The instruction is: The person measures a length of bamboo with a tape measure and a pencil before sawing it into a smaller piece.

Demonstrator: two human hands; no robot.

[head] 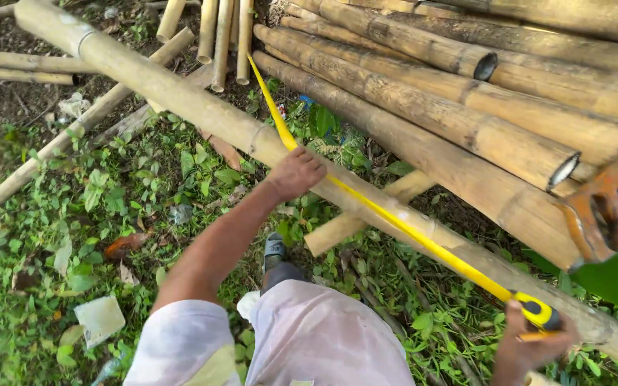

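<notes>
Landmark: the long bamboo pole (202, 118), lying slantwise from the upper left down to the lower right, over the weeds.
Right hand: the right hand (531, 347) sits at the pole's lower right end, on its near side, fingers wrapped around a yellow tape measure case (538, 313).
Tape: the yellow tape blade (395, 221) runs out of the case and along the top of the pole, then leaves it and carries on up toward the far poles.
Left hand: the left hand (296, 173) rests on the pole near its middle, fingers curled down, pressing the blade against the bamboo.
Short piece: a short bamboo offcut (366, 211) pokes out from under the pole on its near side.
Saw: a hand saw with an orange handle (606, 211) lies beyond the pole's lower end, on the stack.
Stack: thick bamboo culms (466, 121) are piled just past the pole, on its far side.
</notes>
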